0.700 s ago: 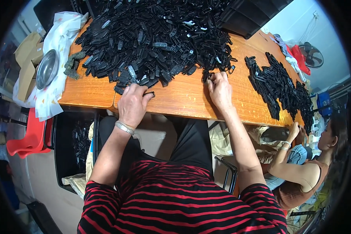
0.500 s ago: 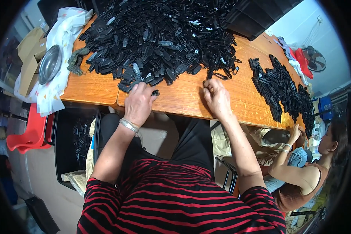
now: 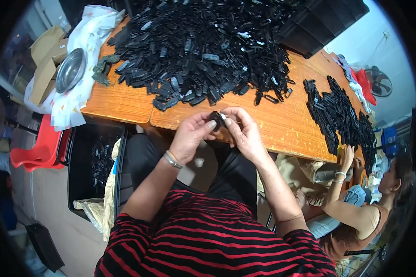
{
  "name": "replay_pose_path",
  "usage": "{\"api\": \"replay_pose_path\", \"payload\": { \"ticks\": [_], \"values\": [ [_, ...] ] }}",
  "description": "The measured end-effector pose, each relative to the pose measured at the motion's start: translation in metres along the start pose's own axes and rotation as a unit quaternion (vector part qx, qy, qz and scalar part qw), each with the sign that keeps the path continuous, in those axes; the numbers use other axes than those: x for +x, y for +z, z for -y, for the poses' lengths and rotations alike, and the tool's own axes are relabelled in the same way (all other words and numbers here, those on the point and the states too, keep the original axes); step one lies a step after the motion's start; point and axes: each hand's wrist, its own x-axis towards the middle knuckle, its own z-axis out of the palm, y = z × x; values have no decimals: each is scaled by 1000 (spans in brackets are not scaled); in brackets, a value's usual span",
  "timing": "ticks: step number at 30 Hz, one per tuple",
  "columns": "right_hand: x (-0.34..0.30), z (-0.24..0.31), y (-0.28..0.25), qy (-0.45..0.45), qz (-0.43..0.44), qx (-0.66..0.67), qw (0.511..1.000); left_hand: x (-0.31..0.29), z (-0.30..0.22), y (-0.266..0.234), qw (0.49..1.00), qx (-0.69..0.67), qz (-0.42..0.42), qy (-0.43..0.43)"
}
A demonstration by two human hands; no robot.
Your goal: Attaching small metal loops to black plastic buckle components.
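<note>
My left hand (image 3: pixel 189 138) pinches a small black plastic part (image 3: pixel 216 119) between thumb and fingers, just over the table's near edge. Closed at the part's other side is my right hand (image 3: pixel 246 136), its thumb and fingertips meeting it. A tiny pale spot shows by the right fingertips, too small to name. Beyond both hands spreads a big heap of similar black plastic parts (image 3: pixel 194 51), many of them oblong and some with a slot through them. The face of the held part is mostly covered by my fingers.
Wooden table (image 3: pixel 120 104); a second pile of black parts (image 3: pixel 335 115) lies to the right, where a co-worker's hands (image 3: pixel 346 159) work. A black crate (image 3: pixel 323 25) stands at the back right. Left are a metal bowl (image 3: pixel 70 70), a black bin (image 3: pixel 78 184) below, and a red chair (image 3: pixel 39 147).
Both hands have left the heap's near edge and come together, closer to me. A black plastic part is now held between them. The view has shifted slightly.
</note>
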Motion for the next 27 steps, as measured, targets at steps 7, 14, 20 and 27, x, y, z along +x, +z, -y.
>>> {"api": "replay_pose_path", "payload": {
  "ticks": [7, 14, 20, 27],
  "values": [
    [-11, -16, 19, 37, -95, 61, 993, -3, 8, 9, 997, -74, -20, -9],
    [-15, -21, 27, 9, -85, 31, 996, 2, 11, 5, 993, -117, -29, 17],
    [-9, -14, 17, 42, -69, -10, 997, 0, 3, 6, 995, -90, -35, 41],
    [-13, -6, 21, -20, -131, -133, 982, -1, 2, 0, 996, -41, -31, 77]
  ]
}}
